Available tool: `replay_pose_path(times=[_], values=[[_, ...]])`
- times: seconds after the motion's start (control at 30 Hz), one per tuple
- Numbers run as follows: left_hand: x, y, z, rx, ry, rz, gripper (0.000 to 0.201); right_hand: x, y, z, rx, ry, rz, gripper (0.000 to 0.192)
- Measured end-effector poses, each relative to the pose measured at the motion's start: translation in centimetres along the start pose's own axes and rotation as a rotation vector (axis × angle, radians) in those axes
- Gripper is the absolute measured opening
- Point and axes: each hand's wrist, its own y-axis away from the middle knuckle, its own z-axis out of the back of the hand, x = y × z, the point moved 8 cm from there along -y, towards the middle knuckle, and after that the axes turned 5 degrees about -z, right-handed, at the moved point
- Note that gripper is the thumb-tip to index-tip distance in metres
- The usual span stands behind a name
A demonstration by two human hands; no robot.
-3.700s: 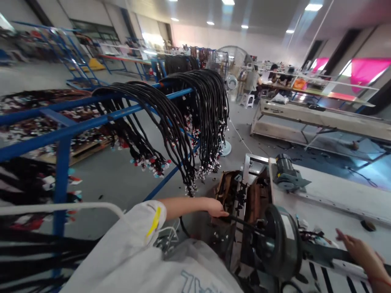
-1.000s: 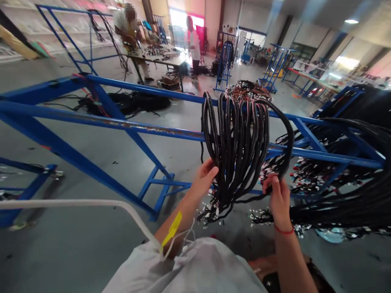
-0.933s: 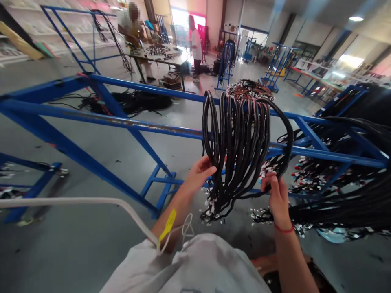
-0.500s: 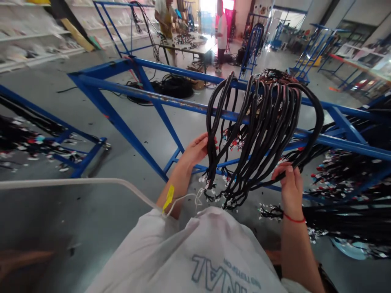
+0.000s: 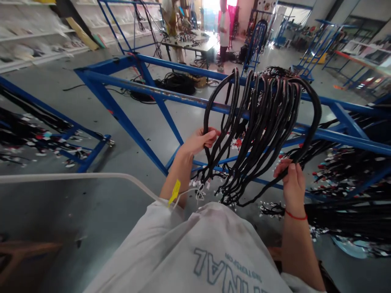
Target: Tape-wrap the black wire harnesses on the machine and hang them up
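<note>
A bundle of black corrugated cable harnesses (image 5: 262, 122) hangs looped over the blue rack rail (image 5: 171, 97), its white and red connector ends dangling below. My left hand (image 5: 200, 140) is closed around the leftmost cable of the bundle. My right hand (image 5: 291, 181) pinches the rightmost cable near its lower end. A yellow tag and white string hang at my left wrist.
More black harnesses (image 5: 351, 191) hang on the rack to the right and on another blue rack (image 5: 39, 134) at far left. Two people stand at a table (image 5: 189, 40) in the background. A white tube (image 5: 76, 177) crosses low left. Grey floor lies below.
My left hand has closed around the leftmost cable and drawn it leftward, away from the bundle. My right hand rose slightly along the right cable. The view shifted a little.
</note>
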Motion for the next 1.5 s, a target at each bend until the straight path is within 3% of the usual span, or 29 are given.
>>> replay_pose_path(times=[0.17,0.3,0.4,0.47,0.5,0.57,0.63,0.7,0.73,0.8,0.93,1.07,1.17,1.3,1.5], values=[[-0.4,-0.2,-1.5,0.198,0.099,-0.057,0.062,-0.7,0.2,0.4,0.017,-0.005,-0.025,0.039],[0.2,-0.2,-1.7,0.192,0.171,-0.038,0.063,-1.4,0.3,0.7,0.023,-0.05,-0.05,0.036],[0.6,-0.2,-1.4,0.151,0.106,-0.042,0.062,-1.7,0.4,0.9,0.013,-0.063,-0.056,0.034],[0.4,0.0,-0.7,0.022,-0.005,-0.128,0.059,-1.5,0.5,1.5,-0.065,-0.037,-0.014,0.032],[-0.1,0.5,-0.2,-0.099,-0.087,-0.216,0.055,-1.4,0.6,1.8,-0.113,-0.022,0.011,0.032],[-1.8,2.7,0.6,-0.424,-0.285,-0.483,0.046,-1.2,0.7,2.1,-0.171,-0.012,0.041,0.031],[-3.5,6.0,-0.2,-0.678,-0.473,-0.776,0.04,-1.3,0.6,1.8,-0.156,-0.02,0.035,0.031],[-4.0,8.0,-1.4,-0.764,-0.556,-0.941,0.044,-1.4,0.4,1.4,-0.129,-0.045,0.012,0.031],[-4.0,8.2,-1.6,-0.76,-0.54,-0.949,0.047,-1.4,0.3,1.2,-0.121,-0.067,-0.002,0.031],[-3.1,6.5,-0.8,-0.671,-0.402,-0.79,0.047,-1.4,0.1,1.0,-0.102,-0.129,-0.033,0.032],[0.2,1.9,1.9,-0.409,-0.046,-0.292,0.044,-1.3,0.1,1.0,-0.099,-0.209,-0.057,0.03],[0.3,1.1,4.0,-0.309,0.049,-0.075,0.038,-1.3,0.4,1.4,-0.115,-0.197,-0.077,0.032],[0.0,1.2,2.8,-0.13,0.012,0.025,0.036,-1.5,0.6,1.4,-0.101,-0.19,-0.082,0.035],[-0.2,1.2,-0.1,-0.008,0.004,-0.04,0.037,-1.7,0.6,1.5,-0.1,-0.178,-0.086,0.039],[2.5,1.3,-4.9,0.299,0.129,0.074,0.045,-1.5,0.7,1.4,-0.063,-0.103,-0.096,0.039]])
